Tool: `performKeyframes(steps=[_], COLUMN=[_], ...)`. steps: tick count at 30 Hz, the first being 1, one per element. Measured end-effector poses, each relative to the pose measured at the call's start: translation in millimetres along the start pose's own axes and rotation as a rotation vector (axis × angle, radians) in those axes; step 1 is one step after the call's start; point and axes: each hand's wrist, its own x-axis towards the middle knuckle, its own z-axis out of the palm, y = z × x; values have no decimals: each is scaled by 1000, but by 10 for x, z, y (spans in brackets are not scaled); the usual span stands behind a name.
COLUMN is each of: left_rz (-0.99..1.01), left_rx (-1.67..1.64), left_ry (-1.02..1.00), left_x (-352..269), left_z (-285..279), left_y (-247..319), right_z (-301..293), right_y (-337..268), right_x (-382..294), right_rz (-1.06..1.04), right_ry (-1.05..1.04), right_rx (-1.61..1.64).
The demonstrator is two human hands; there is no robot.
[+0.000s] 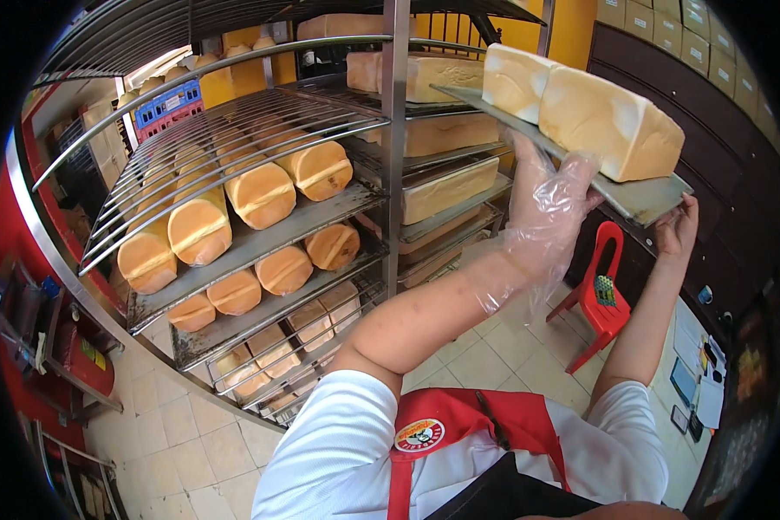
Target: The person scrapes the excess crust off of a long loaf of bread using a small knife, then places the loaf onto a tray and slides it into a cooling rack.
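Raised at the upper right is a narrow metal baking tray (656,203) carrying two large pale-gold bread loaves (608,123), end to end. My left hand (552,172), in a clear plastic glove, grips the tray's near long edge from below, its fingers close against the loaf. At the tray's right end, my bare right hand (679,227) holds the corner. The tray's far end (445,90) is beside the steel rack (395,143), in front of a shelf with another rectangular loaf (445,77); whether it touches the rack, I cannot tell.
Ridged round loaves (260,195) lie on trays at the rack's left side; wrapped loaves (273,351) sit lower. A red plastic chair (601,292) stands on the tiled floor (487,357). Papers and phones lie on a white table (666,448). Cardboard boxes (669,29) line the upper right.
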Motion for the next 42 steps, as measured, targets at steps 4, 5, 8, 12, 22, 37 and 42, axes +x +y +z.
performKeyframes(steps=[4,5,8,12,22,37,42], left_rz=[50,51,65,90,212,223,225], left_rx=[65,67,66,61,295,212,239], left_ry=[63,65,62,58,96,170,239], left_x=[-110,-111,-110,-99,-99,-23,-35], left_z=[-50,-91,-160,-133,-289,-137,-73], left_y=[-116,-138,-183,-227,-591,-696,-634], right_z=[-72,-55,-13,-150,-84,-335,52], right_y=[216,263,406,479,634,872,923], right_x=[58,43,57,203,250,592,401], right_rz=[144,171,193,231,306,300,285], right_ry=[-89,-107,-125,-149,-155,-140,-94], right_rx=[58,65,94,139,144,228,172])
